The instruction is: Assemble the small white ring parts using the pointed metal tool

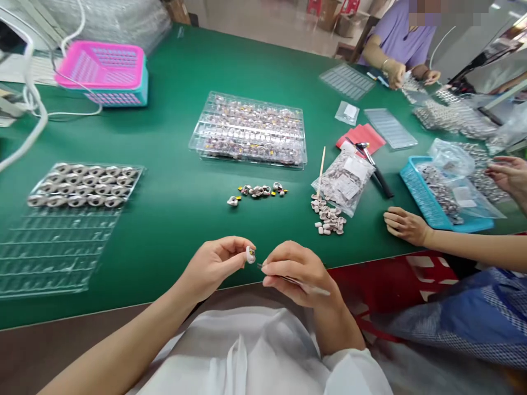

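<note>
Over a white garment (247, 351) in the lap, the left hand (214, 263) pinches a small white oval part with a yellow mark (250, 254) between thumb and fingertips, held above the near edge of the green table (173, 230). The right hand (298, 271) is closed around thin metal tweezers (293, 281), whose tip points at the part from close beside it. The part looks light, rigid and smooth, so it is likely to slip; gripping its narrow sides seems safest. Similar parts lie in a short row (259, 190) mid-table and in a loose pile (328, 219) near a co-worker's hand (405, 225).
</note>
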Available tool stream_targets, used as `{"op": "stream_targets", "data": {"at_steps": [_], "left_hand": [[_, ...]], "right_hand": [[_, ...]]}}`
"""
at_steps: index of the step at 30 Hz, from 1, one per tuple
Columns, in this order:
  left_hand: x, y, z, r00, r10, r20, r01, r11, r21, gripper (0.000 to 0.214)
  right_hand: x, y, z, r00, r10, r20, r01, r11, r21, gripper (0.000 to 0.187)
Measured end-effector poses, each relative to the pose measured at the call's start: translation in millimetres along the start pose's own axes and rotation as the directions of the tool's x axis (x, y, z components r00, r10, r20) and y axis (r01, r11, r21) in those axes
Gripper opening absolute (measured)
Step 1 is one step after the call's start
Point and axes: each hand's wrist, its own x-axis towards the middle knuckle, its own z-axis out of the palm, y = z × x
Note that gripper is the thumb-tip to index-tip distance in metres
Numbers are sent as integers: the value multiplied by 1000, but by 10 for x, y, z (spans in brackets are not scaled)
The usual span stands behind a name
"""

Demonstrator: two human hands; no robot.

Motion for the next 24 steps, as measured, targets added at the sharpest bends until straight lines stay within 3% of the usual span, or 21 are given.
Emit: {"op": "stream_targets", "data": {"at_steps": [2,4,6,8,11,13,15,20,24], "left_hand": [[36,-12,-6,1000,10,-26,-9,1000,23,14],[63,-24,-20,999,20,-47,-18,999,36,14],[89,-37,-32,998,29,-61,-27,999,47,14],[120,-48,-26,998,32,-62,-28,998,59,13],[181,-56,34,999,32,-39,-29,997,72,13],[217,-53,90,999,35,-15,-33,996,86,15],[234,-55,125,999,37,11,-38,993,116,17],[223,-153,34,999,34,9,-36,974,226,28],[231,-232,-95,1000,14,7,-16,966,260,34]], "right_hand": [[-122,-11,-85,992,101,-82,-99,995,34,10],[-272,-2,-249,955,238,-178,-245,969,-19,16],[-416,63,-455,887,290,-360,-369,913,-174,22],[-517,195,-644,818,257,-515,-461,829,-318,23],[-542,462,-790,821,289,-493,-549,634,-544,24],[-482,619,-782,826,363,-431,-564,515,-646,24],[-393,731,-724,797,442,-411,-584,394,-710,19],[-222,871,-587,748,482,-456,-602,202,-773,13],[-186,892,-557,715,507,-481,-612,121,-782,9]]}}
